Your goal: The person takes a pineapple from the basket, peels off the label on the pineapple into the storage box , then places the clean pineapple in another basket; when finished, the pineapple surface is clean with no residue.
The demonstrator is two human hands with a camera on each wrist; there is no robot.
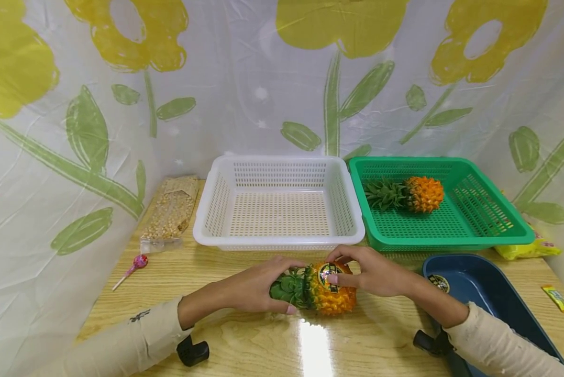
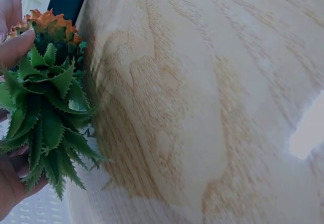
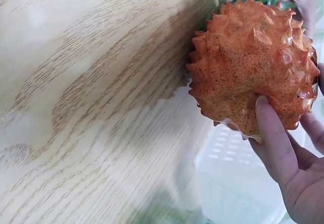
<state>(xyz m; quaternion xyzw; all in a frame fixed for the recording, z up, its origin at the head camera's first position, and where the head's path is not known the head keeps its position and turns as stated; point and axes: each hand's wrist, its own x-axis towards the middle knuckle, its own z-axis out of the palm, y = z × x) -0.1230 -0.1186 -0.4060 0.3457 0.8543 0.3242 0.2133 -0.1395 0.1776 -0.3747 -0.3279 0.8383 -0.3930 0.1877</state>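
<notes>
A small orange pineapple (image 1: 335, 301) lies sideways close over the wooden table, its spiny green crown (image 2: 43, 112) toward the left. My left hand (image 1: 258, 285) holds it at the crown, thumb on the near side and fingers on the far side. On the fruit end, my right hand (image 1: 376, 272) grips the body, its thumb on a round dark-and-gold sticker (image 1: 325, 271). From the right wrist view, the fruit's spiky base (image 3: 248, 67) faces the camera, and a fingertip (image 3: 263, 105) presses near its centre. Clear wrap glints along the lower edge there.
Behind the hands stands a white perforated basket (image 1: 282, 242). A green basket (image 1: 451, 242) holds another pineapple (image 1: 424, 195). At right are a dark blue tray (image 1: 470, 283), a yellow packet (image 1: 529, 248) and a small yellow sachet (image 1: 557, 298). Leftward lie a kernel bag (image 1: 168, 212) and a lollipop (image 1: 139, 262).
</notes>
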